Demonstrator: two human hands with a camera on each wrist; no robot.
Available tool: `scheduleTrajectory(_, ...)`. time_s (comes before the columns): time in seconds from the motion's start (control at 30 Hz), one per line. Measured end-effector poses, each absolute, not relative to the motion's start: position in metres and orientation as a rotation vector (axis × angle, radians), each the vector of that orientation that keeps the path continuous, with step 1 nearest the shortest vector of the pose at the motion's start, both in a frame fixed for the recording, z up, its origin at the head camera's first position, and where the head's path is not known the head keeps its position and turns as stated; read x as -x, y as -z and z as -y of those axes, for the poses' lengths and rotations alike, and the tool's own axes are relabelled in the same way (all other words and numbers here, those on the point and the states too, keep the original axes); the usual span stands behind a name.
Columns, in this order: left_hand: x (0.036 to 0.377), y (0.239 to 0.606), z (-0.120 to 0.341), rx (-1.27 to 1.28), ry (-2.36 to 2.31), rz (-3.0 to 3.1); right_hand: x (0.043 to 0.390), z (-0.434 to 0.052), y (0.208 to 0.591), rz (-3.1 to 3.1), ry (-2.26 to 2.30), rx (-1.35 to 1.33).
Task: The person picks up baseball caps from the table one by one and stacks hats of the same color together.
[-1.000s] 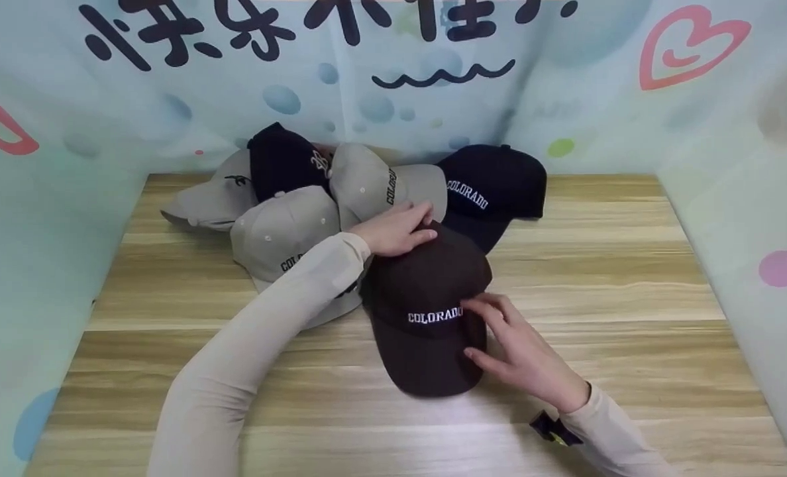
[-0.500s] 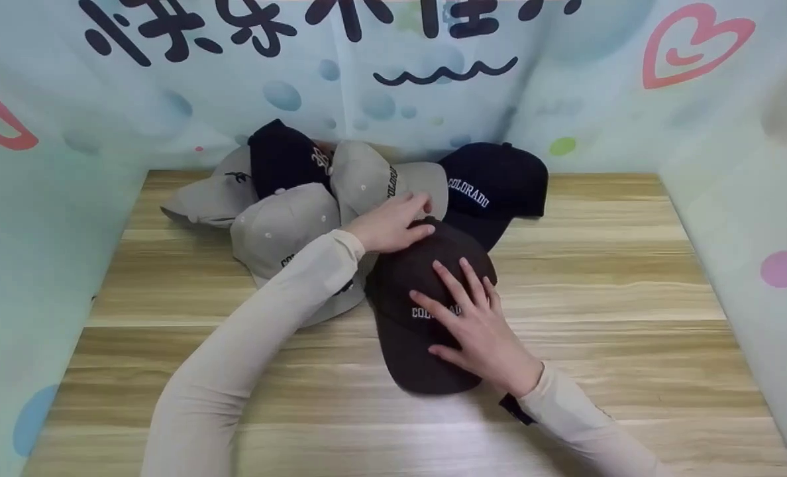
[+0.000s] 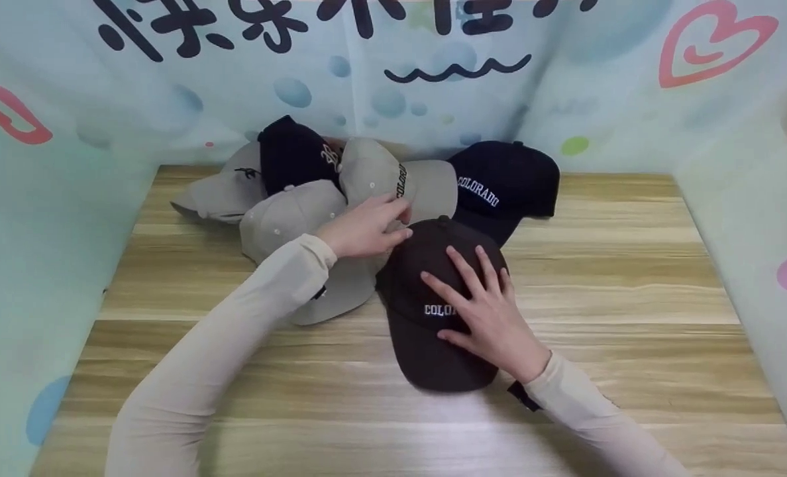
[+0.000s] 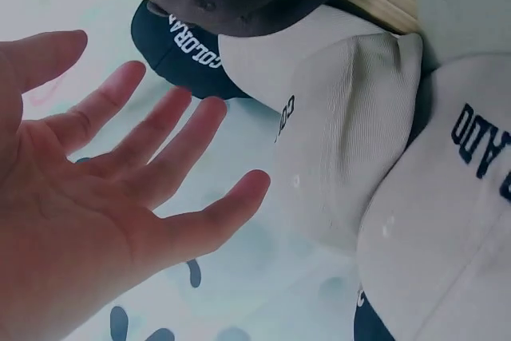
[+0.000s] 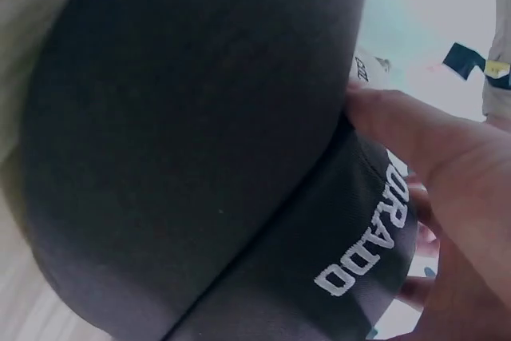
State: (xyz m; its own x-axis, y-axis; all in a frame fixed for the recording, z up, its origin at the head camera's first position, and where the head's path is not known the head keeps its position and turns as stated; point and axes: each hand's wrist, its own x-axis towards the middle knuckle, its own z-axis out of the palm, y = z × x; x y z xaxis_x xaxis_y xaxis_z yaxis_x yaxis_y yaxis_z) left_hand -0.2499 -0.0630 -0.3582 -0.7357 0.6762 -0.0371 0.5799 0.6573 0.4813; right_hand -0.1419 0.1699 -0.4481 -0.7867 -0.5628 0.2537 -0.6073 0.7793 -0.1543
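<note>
A dark brown baseball cap [image 3: 426, 358] with white COLORADO lettering lies on the table, brim toward me. My right hand [image 3: 493, 318] rests over its crown with fingers spread, covering part of the lettering. In the right wrist view the thumb lies by the seam where the brim [image 5: 192, 117] meets the crown. My left hand [image 3: 367, 228] hovers at the left of the brown cap's top, over the grey caps. The left wrist view shows that hand with palm up, fingers [image 4: 176, 149] apart and nothing in them.
Behind and left lie a front grey cap [image 3: 287, 215], a middle grey cap [image 3: 433, 189], a far-left grey cap [image 3: 211, 195] and a navy cap [image 3: 294, 156]. Another navy cap [image 3: 519, 175] lies behind the brown one. A printed cloth backdrop [image 3: 380, 99] surrounds the wooden table [image 3: 632, 278].
My right hand has gone from the brown cap's right edge to spread over its crown. The left hand has drawn back leftward from the cap's top. The caps lie much as before.
</note>
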Motion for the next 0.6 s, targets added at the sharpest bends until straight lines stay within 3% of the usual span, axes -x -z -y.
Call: scheduleTrajectory(0.6,0.235,0.358,0.082,-1.003,-0.649,-2.625,0.13,-0.245,0.447,2.817,-0.414,-0.818)
